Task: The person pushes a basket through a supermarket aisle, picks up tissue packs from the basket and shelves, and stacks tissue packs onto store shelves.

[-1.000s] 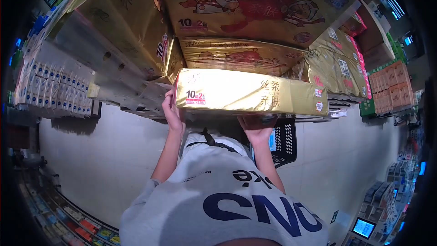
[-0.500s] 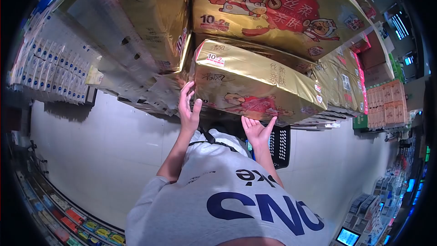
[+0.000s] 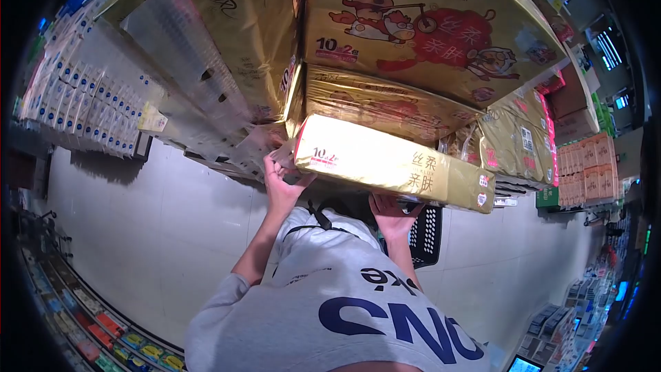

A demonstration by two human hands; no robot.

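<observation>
A gold pack of tissues point(image 3: 385, 165) is between my hands, apart from the stack, with its printed top face turned up toward me. My left hand point(image 3: 281, 182) grips its left end, thumb along the near lower edge. Under the front edge, my right hand point(image 3: 395, 215) supports it, with the fingertips partly hidden beneath. Just behind it lies another gold pack point(image 3: 385, 100), and a larger gold pack point(image 3: 413, 27) rests above that one.
To the left stand more gold packs point(image 3: 241, 27) and shelves of white packages point(image 3: 82, 110). Gold bundles point(image 3: 513, 134) and orange packages point(image 3: 585, 172) are on the right. A black perforated crate point(image 3: 428, 234) is on the floor by my right arm.
The held tissue pack has come lower and toward me, tilting so its front print no longer shows. Both hands moved down with it. The pack behind is now more exposed.
</observation>
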